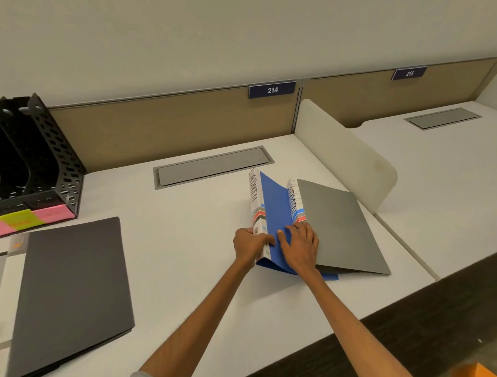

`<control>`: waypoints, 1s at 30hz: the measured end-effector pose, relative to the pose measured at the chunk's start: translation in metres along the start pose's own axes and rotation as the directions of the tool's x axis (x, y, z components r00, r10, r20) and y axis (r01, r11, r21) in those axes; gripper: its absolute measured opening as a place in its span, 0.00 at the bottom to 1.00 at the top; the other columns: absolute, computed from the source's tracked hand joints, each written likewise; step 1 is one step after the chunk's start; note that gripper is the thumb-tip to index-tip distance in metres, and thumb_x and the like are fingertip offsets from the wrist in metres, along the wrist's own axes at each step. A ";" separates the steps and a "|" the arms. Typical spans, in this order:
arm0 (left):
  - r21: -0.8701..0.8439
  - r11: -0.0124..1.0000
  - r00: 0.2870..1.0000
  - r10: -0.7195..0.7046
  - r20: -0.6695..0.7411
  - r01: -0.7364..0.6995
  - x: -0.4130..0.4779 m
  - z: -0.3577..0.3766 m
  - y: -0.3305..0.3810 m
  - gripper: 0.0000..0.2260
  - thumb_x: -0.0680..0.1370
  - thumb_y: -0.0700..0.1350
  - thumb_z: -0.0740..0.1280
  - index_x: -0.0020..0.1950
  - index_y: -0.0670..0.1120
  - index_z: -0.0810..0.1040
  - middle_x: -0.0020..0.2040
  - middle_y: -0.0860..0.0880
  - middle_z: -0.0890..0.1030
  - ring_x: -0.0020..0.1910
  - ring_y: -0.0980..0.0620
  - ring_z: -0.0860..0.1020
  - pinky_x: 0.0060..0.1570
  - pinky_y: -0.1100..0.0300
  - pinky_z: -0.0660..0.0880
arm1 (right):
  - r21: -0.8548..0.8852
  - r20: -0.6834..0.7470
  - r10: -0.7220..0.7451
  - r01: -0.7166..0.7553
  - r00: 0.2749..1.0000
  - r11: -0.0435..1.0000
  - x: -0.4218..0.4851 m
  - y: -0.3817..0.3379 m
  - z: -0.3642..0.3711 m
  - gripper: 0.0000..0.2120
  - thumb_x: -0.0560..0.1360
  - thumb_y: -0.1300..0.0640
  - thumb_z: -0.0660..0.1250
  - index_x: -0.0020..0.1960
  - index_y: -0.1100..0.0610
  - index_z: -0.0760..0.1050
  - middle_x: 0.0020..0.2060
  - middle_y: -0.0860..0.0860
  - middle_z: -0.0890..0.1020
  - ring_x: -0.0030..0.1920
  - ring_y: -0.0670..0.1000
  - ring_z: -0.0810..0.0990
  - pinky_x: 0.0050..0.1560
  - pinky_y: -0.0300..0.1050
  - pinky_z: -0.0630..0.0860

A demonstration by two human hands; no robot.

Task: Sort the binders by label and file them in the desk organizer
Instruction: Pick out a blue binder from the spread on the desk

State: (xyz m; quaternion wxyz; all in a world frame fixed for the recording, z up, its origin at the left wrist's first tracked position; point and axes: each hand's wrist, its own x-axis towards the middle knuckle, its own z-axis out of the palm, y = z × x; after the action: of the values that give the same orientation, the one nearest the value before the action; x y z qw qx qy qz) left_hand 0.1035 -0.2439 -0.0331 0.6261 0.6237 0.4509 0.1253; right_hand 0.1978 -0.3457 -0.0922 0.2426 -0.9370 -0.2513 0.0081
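While both arms reached straight forward over the white desk (199,271), a dark grey binder (74,289) lay flat at near left, in front of the black desk organizer (54,159). Centre-right, a grey binder (341,228) overlapped the blue binder (275,206); both spines read ADMIN. Left hand (249,243) curled round the blue binder's near spine end, gripping it. Right hand (300,246) lay spread on the blue cover, fingertips at the grey spine, probably pressing, not gripping.

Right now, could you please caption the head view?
Left hand grips a blue binder; right hand rests on it beside a grey binder.
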 end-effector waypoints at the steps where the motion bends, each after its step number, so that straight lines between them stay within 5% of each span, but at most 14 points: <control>1: 0.004 1.000 1.000 0.016 -0.004 -0.016 -0.003 0.001 0.003 0.16 0.62 0.39 0.78 0.48 0.40 0.82 0.47 0.44 0.85 0.39 0.46 0.83 0.34 0.59 0.80 | 0.005 -0.014 -0.001 0.001 1.000 1.000 0.000 0.000 -0.002 0.22 0.80 0.41 0.57 0.68 0.53 0.71 0.71 0.52 0.69 0.75 0.52 0.58 0.74 0.51 0.54; 7: -0.002 0.996 0.993 0.091 -0.076 -0.091 -0.013 -0.007 0.031 0.17 0.61 0.40 0.78 0.49 0.41 0.81 0.46 0.46 0.84 0.40 0.46 0.84 0.40 0.54 0.83 | 0.099 -0.046 0.018 -0.013 0.999 0.995 0.009 -0.006 -0.017 0.20 0.80 0.43 0.58 0.65 0.54 0.74 0.66 0.53 0.73 0.70 0.52 0.66 0.71 0.51 0.58; 12: -0.024 0.986 0.979 0.163 -0.125 -0.167 -0.017 -0.033 0.048 0.20 0.65 0.42 0.78 0.54 0.42 0.78 0.48 0.48 0.82 0.42 0.46 0.83 0.38 0.59 0.81 | 0.265 0.104 0.152 -0.175 0.983 0.948 0.008 -0.021 -0.019 0.22 0.81 0.42 0.57 0.67 0.55 0.73 0.66 0.55 0.74 0.69 0.55 0.68 0.72 0.54 0.58; 17: -0.049 0.974 0.966 0.213 -0.146 -0.222 -0.021 -0.060 0.057 0.22 0.68 0.42 0.77 0.58 0.42 0.75 0.52 0.47 0.81 0.46 0.46 0.82 0.43 0.56 0.81 | 0.440 0.200 0.193 -0.264 0.961 0.858 0.007 -0.050 -0.019 0.26 0.81 0.42 0.57 0.71 0.58 0.66 0.71 0.56 0.68 0.71 0.58 0.67 0.70 0.58 0.65; 21: -0.075 0.967 0.963 0.231 -0.137 -0.243 -0.022 -0.082 0.063 0.21 0.68 0.42 0.77 0.57 0.42 0.75 0.52 0.47 0.81 0.45 0.46 0.82 0.43 0.56 0.81 | 0.620 0.156 0.230 -0.276 0.961 0.734 0.008 -0.072 -0.022 0.25 0.77 0.43 0.64 0.67 0.59 0.70 0.67 0.54 0.72 0.64 0.57 0.73 0.64 0.57 0.74; 25: -0.124 0.962 0.964 0.225 -0.141 -0.243 -0.020 -0.109 0.068 0.21 0.67 0.42 0.77 0.57 0.43 0.75 0.52 0.47 0.81 0.44 0.48 0.82 0.41 0.58 0.81 | 0.588 0.194 0.276 -0.337 0.941 0.735 0.011 -0.089 -0.026 0.31 0.73 0.37 0.66 0.67 0.57 0.69 0.63 0.52 0.74 0.61 0.56 0.76 0.63 0.53 0.76; 28: -0.085 0.953 0.948 0.276 -0.159 -0.291 -0.019 -0.125 0.071 0.21 0.68 0.46 0.78 0.56 0.44 0.74 0.51 0.47 0.82 0.43 0.49 0.83 0.39 0.60 0.80 | 0.567 0.231 0.277 -0.361 0.932 0.740 0.009 -0.104 -0.027 0.38 0.64 0.28 0.64 0.59 0.58 0.71 0.50 0.54 0.77 0.52 0.56 0.80 0.60 0.49 0.78; 30: -0.080 0.945 0.939 0.300 -0.168 -0.316 -0.020 -0.134 0.076 0.23 0.67 0.51 0.79 0.55 0.45 0.75 0.49 0.49 0.83 0.41 0.51 0.83 0.37 0.63 0.80 | 0.540 0.249 0.280 -0.373 0.927 0.755 0.007 -0.115 -0.024 0.34 0.65 0.28 0.64 0.54 0.57 0.69 0.47 0.53 0.76 0.52 0.55 0.79 0.61 0.47 0.76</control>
State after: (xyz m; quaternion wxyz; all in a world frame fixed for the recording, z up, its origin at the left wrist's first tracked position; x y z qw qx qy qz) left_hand 0.0267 -0.1544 0.0679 0.5944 0.6409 0.3872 0.2934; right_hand 0.1539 -0.2661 -0.0174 0.4900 -0.8445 -0.0866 0.1980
